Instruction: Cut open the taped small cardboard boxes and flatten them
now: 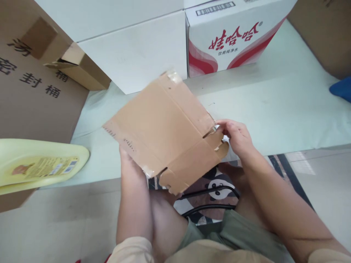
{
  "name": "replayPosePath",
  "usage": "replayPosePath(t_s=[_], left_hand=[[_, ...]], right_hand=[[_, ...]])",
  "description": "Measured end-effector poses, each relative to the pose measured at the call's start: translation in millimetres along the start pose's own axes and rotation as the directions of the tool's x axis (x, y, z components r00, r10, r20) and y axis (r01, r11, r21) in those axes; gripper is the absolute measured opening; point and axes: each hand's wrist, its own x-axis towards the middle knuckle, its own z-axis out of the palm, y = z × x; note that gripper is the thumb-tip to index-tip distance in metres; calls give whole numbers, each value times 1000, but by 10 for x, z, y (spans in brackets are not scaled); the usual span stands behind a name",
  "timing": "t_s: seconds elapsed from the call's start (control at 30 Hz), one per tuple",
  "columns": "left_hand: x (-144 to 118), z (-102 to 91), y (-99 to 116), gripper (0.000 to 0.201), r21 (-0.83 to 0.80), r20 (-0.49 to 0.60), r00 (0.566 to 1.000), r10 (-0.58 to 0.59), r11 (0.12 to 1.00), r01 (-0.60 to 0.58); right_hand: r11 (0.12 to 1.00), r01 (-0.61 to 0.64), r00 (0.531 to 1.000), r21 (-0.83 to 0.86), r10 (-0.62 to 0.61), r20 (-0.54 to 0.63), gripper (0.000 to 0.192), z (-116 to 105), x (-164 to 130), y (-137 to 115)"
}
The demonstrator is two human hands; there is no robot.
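Observation:
A flattened brown cardboard box (159, 120) is held tilted above my lap and the front of the pale green surface. Its flaps and slots show on the right and lower edges, with bits of clear tape at the corners. My right hand (237, 135) pinches the torn flap end at the right corner, thumb and forefinger together. Under the left lower edge is my left hand (127, 157); the cardboard hides its fingers, and the board appears to rest on it.
Behind stand a white box (142, 54) and a white-and-red water carton (230, 44). Large brown cartons (35, 98) rise at left, near a yellow bottle (44, 162). A blue object (341, 89) shows at the right edge. Below is a stool with a panda picture (219, 190).

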Motion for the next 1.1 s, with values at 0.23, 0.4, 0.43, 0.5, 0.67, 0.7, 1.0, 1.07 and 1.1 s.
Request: replayPosePath(t_s=[0.23,0.4,0.43,0.5,0.67,0.7,1.0,1.07,1.1], left_hand=[[49,-26,-65,31,29,80,986,146,989,-148],[88,-61,-134,38,46,52,981,186,981,-188],[84,-41,-136,37,38,43,981,189,981,-191],[72,10,-131,33,17,45,986,160,987,-161],[64,94,-114,20,-10,106,994,-16,1000,17],[69,93,-111,16,-7,85,996,-35,999,35],[63,4,9,17,87,122,979,-163,984,153],[65,6,10,17,67,129,978,-167,985,159],[69,10,1,17,61,134,976,-170,985,164]], right_hand=[[997,-78,991,6,78,-112,49,63,32,146],[942,-249,953,227,279,-113,69,163,27,163],[925,-266,953,271,295,-72,70,177,4,134],[896,-323,946,306,320,62,71,202,-66,62],[878,-415,910,239,393,137,57,221,-242,-113],[882,-405,914,239,394,95,53,193,-259,-150],[954,-273,783,-126,144,-605,43,-924,-566,-628],[885,-366,727,-287,79,-682,37,-1237,-574,-667],[862,-383,731,-332,64,-679,34,-1374,-532,-665]])
